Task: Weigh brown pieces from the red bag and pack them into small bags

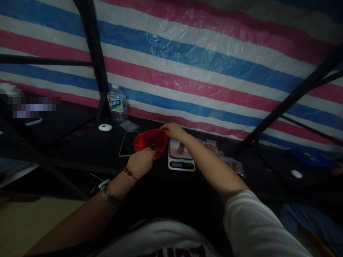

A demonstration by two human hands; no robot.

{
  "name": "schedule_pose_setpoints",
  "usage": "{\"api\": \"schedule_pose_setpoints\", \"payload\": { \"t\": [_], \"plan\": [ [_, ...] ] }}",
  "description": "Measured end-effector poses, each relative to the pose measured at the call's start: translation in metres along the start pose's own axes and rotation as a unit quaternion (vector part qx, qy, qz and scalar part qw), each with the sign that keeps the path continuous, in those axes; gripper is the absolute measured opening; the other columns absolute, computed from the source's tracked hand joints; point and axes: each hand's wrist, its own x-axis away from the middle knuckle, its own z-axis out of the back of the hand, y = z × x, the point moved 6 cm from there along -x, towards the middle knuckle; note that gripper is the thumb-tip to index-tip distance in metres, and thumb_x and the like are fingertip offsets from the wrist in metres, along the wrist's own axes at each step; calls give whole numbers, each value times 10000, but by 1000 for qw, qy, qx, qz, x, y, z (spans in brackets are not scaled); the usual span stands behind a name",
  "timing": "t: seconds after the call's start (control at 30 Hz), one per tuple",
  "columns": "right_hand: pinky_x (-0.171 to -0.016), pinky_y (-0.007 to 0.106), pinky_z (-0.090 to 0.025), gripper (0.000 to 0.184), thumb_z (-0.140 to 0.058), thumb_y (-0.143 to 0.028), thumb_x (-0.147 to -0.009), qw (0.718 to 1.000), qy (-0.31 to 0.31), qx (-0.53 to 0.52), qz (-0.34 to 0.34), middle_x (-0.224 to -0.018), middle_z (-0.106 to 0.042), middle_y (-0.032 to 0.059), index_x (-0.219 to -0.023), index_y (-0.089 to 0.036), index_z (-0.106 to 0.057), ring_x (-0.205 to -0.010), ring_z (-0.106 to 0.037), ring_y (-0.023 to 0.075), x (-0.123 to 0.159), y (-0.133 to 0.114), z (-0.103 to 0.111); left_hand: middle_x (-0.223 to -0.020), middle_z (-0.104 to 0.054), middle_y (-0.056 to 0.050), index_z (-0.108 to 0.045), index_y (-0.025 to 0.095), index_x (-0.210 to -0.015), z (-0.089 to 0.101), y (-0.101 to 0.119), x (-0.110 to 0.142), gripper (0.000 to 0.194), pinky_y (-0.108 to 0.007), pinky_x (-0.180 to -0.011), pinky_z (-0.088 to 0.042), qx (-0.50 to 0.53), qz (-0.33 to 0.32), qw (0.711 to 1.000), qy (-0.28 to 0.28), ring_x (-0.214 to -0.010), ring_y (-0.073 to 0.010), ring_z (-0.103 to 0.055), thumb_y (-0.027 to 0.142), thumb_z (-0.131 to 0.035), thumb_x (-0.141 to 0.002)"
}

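Left hand (pixel 140 161) partly hides dim contents (pixel 152 144) in the red container (pixel 140 140).

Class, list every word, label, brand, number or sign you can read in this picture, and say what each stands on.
"补水": on the label of the clear bottle; the next character is unclear, the smaller print unreadable.
White scale: its display is too small and blurred to read.
White shirt: large dark lettering, cut off by the bottom edge, not surely readable.
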Motion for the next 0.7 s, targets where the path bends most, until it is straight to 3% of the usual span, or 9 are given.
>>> {"api": "schedule_pose_setpoints", "payload": {
  "t": [0.07,0.13,0.27,0.47,0.57,0.7],
  "plan": [
    [-909,253,-448,312,-503,-74,-851,999,28,-10,-42,-1099,-704,55,-1064,-178,-706,-1016,-631,155,18,30,25,-1065,-655,-127,-644,170,-1033,4,-3,2,315,-332,-820,-490,-8,-18,999,40,-922,-230,-653,198,-362,-897],
    [-886,268,-462,276,-547,-95,-842,996,17,-22,-80,-1078,-709,60,-1051,-172,-709,-984,-641,161,38,60,39,-1027,-667,-112,-652,171,-989,5,-7,4,313,-327,-829,-486,-8,-36,998,60,-900,-217,-653,210,-356,-898],
    [-770,256,-494,238,-620,-179,-822,987,-38,-75,-137,-999,-727,72,-1041,-152,-709,-836,-659,152,74,98,35,-1013,-677,-92,-664,187,-987,3,-11,5,318,-317,-842,-477,11,-46,997,54,-917,-210,-646,229,-364,-890],
    [-720,232,-494,277,-640,-193,-789,973,-52,-159,-158,-979,-729,73,-1054,-145,-705,-778,-646,128,92,108,10,-999,-687,-62,-671,218,-965,17,3,19,294,-293,-791,-479,23,-60,993,94,-880,-195,-648,259,-393,-881],
    [-761,244,-487,277,-658,-203,-758,973,-48,-171,-149,-970,-733,70,-1021,-143,-720,-809,-652,143,90,108,7,-887,-709,-50,-686,233,-876,9,14,24,265,-298,-715,-482,11,-71,997,30,-803,-200,-666,289,-426,-873],
    [-757,241,-482,251,-673,-228,-722,970,-74,-189,-138,-898,-742,50,-949,-145,-742,-787,-657,151,87,107,2,-871,-718,-109,-693,198,-865,-8,18,22,282,-324,-664,-490,-33,-34,999,-27,-795,-243,-684,324,-440,-868]
  ]
}}
